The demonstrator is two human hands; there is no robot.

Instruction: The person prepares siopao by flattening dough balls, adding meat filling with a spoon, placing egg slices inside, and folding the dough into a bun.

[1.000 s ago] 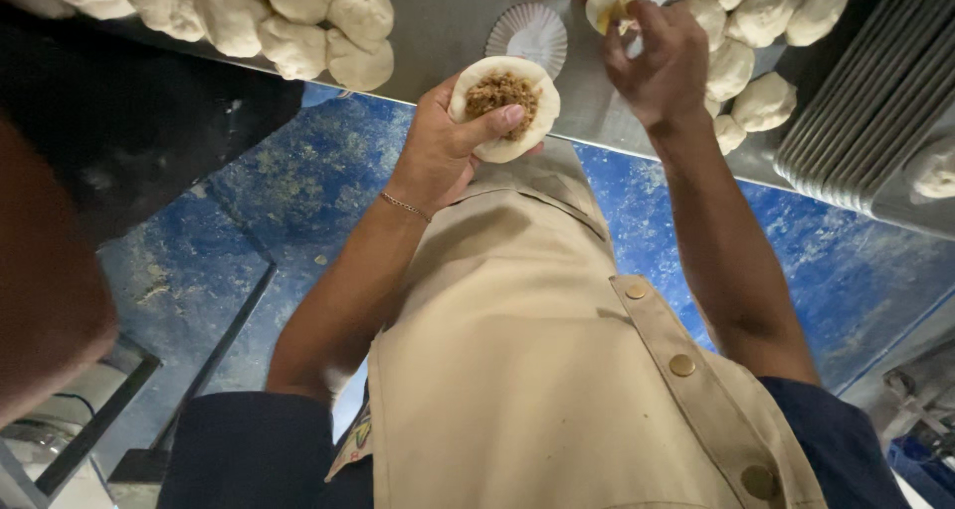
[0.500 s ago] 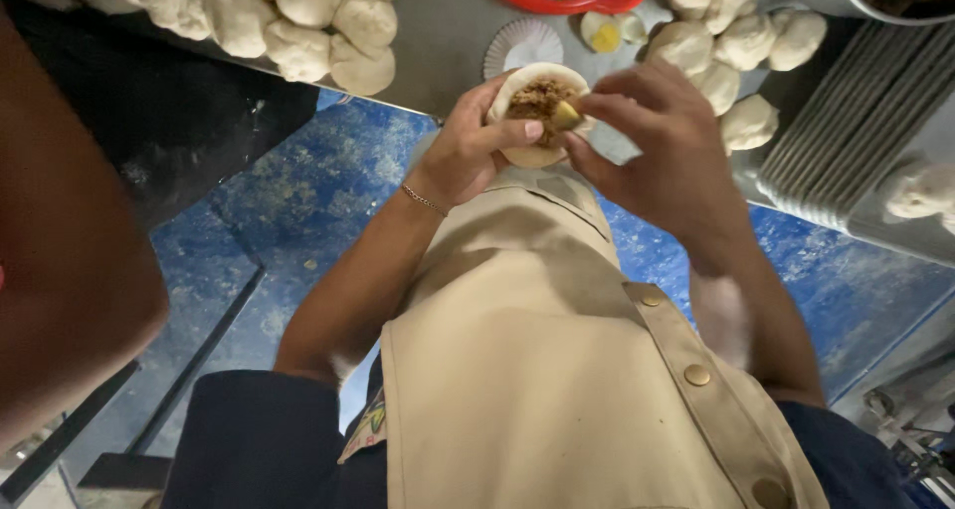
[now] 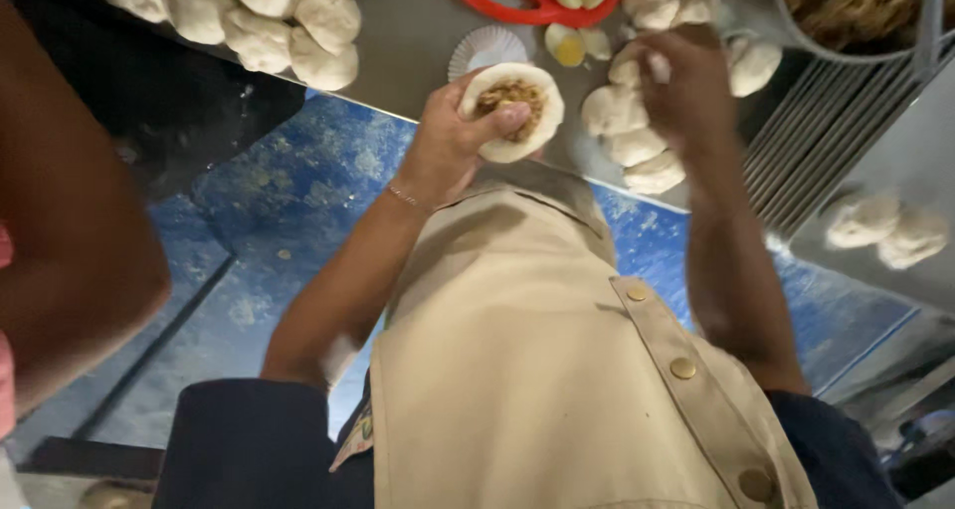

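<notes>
My left hand cups a flat round of white dough with brown minced filling in its middle, the thumb lying across its rim. It hovers at the near edge of the steel table, just above my beige apron. My right hand is apart from it, to the right, over a cluster of dough balls. Its fingers are curled and blurred, so what they hold is unclear.
A red tray of halved boiled eggs lies at the far side, with a white paper liner before it. More dough balls sit at the far left. A metal bowl of brown filling and a slatted rack stand right. Another person's arm fills the left edge.
My right hand went from the egg tray to the filled dough with a yellowish piece, then drew back to the right over the dough balls. My left hand kept hold of the dough.
</notes>
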